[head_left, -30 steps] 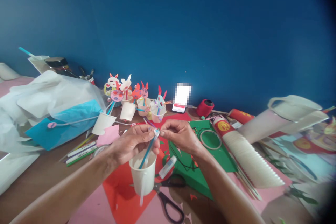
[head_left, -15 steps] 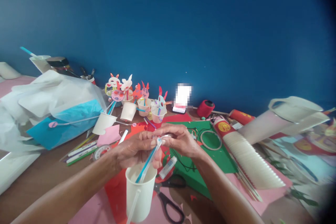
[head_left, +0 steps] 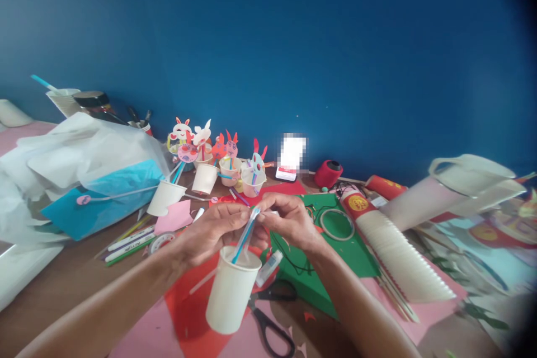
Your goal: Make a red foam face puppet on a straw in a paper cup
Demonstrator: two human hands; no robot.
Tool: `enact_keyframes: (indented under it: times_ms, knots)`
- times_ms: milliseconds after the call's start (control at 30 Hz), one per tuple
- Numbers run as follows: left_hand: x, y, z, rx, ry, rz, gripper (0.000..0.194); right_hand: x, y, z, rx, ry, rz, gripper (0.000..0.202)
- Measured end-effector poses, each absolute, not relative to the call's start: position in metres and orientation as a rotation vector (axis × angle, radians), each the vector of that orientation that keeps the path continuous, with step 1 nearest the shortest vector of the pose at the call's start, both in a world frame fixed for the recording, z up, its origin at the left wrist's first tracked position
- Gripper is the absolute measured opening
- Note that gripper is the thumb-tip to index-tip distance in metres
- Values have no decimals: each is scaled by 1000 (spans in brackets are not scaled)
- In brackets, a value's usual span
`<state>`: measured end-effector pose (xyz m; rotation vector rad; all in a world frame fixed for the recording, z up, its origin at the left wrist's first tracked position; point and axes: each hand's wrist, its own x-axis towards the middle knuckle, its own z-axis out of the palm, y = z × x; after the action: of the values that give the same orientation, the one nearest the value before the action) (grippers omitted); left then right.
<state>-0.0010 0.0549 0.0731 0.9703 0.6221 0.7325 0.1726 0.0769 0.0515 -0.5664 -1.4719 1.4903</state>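
Observation:
A white paper cup [head_left: 231,299] hangs tilted below my hands, above the red and pink paper. Out of its mouth rise a blue straw [head_left: 243,243] and a whitish straw beside it. My left hand [head_left: 216,229] pinches the tops of these straws from the left. From the other side my right hand [head_left: 289,222] is closed at the same tip, thumb and finger on the straws' upper end. Another white straw [head_left: 203,281] sticks out from the cup's left side. Just what joins the straw tops is hidden by my fingers.
Black-handled scissors [head_left: 272,330] lie right of the cup, with a glue tube [head_left: 269,269] above them. Green paper [head_left: 323,285] and a row of stacked cups [head_left: 411,257] are on the right. Cups with paper animal faces [head_left: 205,179] stand behind. A phone [head_left: 287,173] leans at the wall.
The cup has swung up and slightly right, tilting, and its side straw has turned from the front to the left. My hands have shifted a little and still grip the straw tops.

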Motion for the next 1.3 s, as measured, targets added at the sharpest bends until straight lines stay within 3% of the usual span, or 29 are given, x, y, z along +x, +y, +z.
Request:
enact_keyframes:
  times_ms: [333, 900, 1100, 1300]
  knots:
    - [-3, 53, 76, 1157, 815, 762, 24, 176, 79, 57, -734, -1488, 1394, 16]
    - [-5, 57, 67, 974, 596, 643, 19, 180, 79, 64, -682, -1637, 1428, 18]
    - [-1, 56, 57, 868, 452, 572, 23, 181, 75, 62, -633, -1667, 1474, 28]
    - [0, 55, 54, 887, 418, 508, 27, 182, 72, 67, -564, -1686, 1497, 17]
